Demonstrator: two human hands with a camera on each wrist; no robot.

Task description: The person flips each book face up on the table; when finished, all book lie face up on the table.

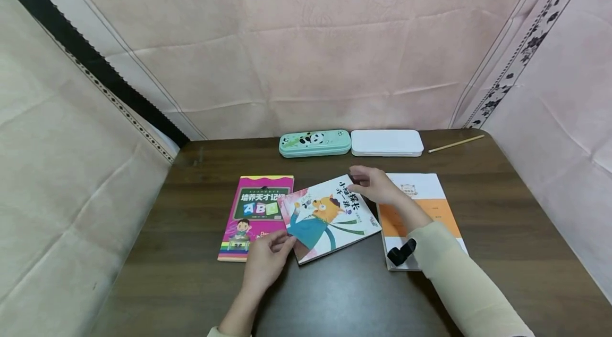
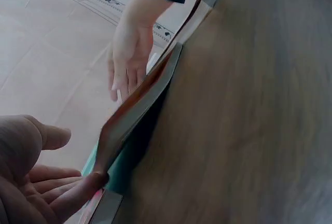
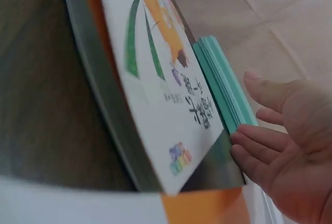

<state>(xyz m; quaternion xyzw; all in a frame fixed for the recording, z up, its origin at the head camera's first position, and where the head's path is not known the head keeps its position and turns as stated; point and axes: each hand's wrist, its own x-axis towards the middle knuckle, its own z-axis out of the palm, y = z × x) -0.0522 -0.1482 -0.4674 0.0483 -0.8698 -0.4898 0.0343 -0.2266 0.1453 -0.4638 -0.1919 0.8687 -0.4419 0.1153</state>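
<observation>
A white picture book [image 1: 330, 220] with an orange cartoon animal on its cover lies askew, its left edge overlapping a pink book [image 1: 229, 241]. My left hand [image 1: 269, 260] is at the picture book's lower left corner. In the left wrist view, the left fingertips [image 2: 96, 180] touch the book's edge while the thumb stands apart. Over the book's upper right corner is my right hand [image 1: 375, 184], fingers extended and nothing held. The right wrist view shows the right fingers [image 3: 259, 143] just off the cover [image 3: 155, 105].
An orange and white book [image 1: 432, 209] lies under the right forearm. Along the table's back edge are a green panda pencil case [image 1: 315, 144], a white case [image 1: 386, 143] and a thin pencil-like stick [image 1: 456, 144]. Cloth walls [image 1: 306, 60] rise behind and beside the wooden table [image 1: 167, 284].
</observation>
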